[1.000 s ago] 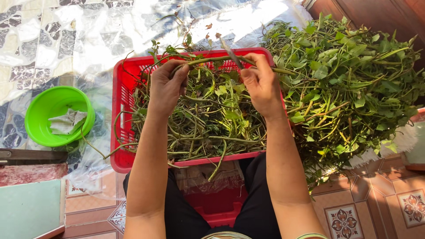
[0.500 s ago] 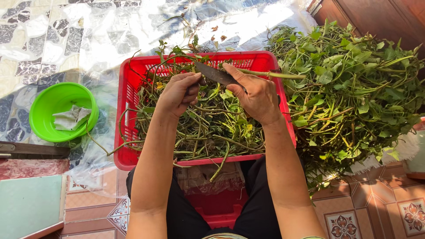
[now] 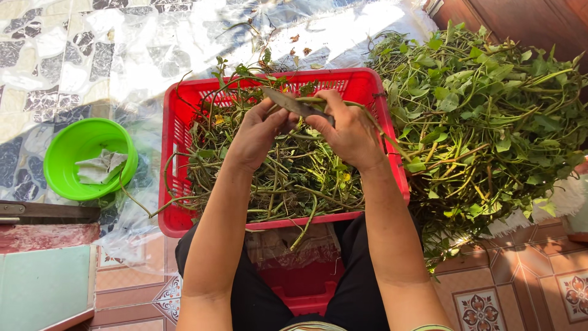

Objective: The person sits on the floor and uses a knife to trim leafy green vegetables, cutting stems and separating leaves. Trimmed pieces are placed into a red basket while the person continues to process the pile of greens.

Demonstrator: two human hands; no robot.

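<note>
Over a red plastic basket (image 3: 184,122) of stripped stems, right hand (image 3: 349,132) grips a knife (image 3: 294,103) w/ left hand (image 3: 257,135) pinching a green stem (image 3: 361,107); best kept blade-away, short strokes.

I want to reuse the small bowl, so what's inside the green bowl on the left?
The green bowl holds one crumpled pale cloth or paper, lying toward its right side. The rest of the inside shows bare green. Anything under that crumpled piece is covered.
</note>
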